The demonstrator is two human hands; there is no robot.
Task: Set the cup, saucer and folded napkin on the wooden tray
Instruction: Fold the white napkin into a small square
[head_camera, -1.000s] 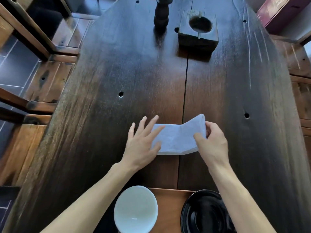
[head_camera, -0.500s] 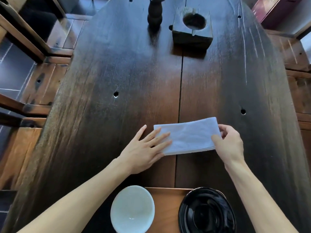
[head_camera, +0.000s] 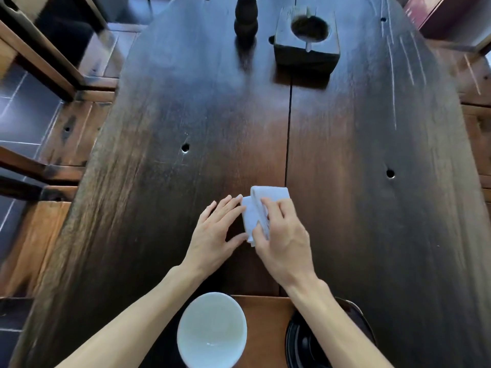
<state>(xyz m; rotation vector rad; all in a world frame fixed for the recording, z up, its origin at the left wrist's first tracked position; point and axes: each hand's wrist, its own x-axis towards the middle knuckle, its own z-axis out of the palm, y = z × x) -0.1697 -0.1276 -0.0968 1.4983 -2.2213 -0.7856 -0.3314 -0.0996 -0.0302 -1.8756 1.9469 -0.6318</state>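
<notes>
Midway, both hands fold a white napkin [head_camera: 268, 200] on the dark table [head_camera: 202, 123].
Bare planks stretch ahead to a wooden ashtray block [head_camera: 307, 41]; nearer, a wooden tray [head_camera: 263, 325] carries a pale cup [head_camera: 211, 330] and black saucer [head_camera: 300, 343]. Left hand [head_camera: 215, 235] lies flat, fingers spread, touching the napkin's edge; right hand [head_camera: 281, 235] pinches the upper layer.

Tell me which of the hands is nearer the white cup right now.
Left. The left hand rests flat on the table almost straight beyond the cup. The right hand, folding the napkin, sits further off to the cup's right.
</notes>
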